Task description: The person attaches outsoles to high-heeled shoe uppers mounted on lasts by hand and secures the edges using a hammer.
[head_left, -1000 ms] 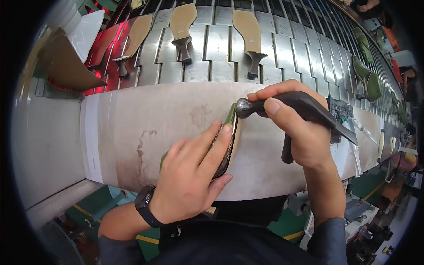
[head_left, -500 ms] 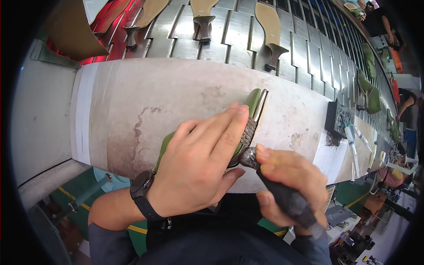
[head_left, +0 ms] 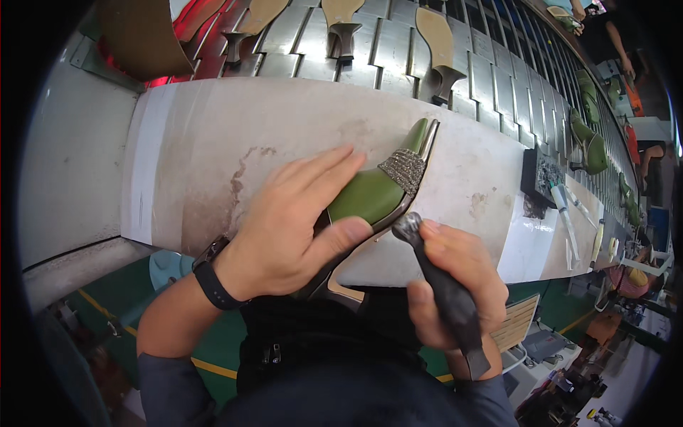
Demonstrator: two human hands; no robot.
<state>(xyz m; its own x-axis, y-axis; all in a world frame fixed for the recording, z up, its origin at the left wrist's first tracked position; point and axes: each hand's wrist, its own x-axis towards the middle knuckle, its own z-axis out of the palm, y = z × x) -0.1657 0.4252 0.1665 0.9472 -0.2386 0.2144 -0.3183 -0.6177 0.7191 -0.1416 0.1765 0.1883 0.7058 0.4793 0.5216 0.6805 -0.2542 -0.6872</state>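
Observation:
A green shoe lies on its side on the worktable, toe pointing away and slightly right, with a glittering band across its front and a dark sole edge toward the right. My left hand grips it around the rear part, fingers stretched along the far side and thumb against the near side; palm and fingers hide much of the back. My right hand is wrapped round the dark handle of a hammer. The hammer's shiny rounded head is close beside the sole edge; whether it touches cannot be made out.
The pale, stained worktable spans the middle. Beyond it runs a metal slat conveyor carrying tan soles with heels and green shoes. A black box and syringes sit at the right. Another person is far right.
My left hand has slid back from the toe toward the heel, uncovering the band and green upper. The hammer has moved slightly up; the shoe also appears higher in view.

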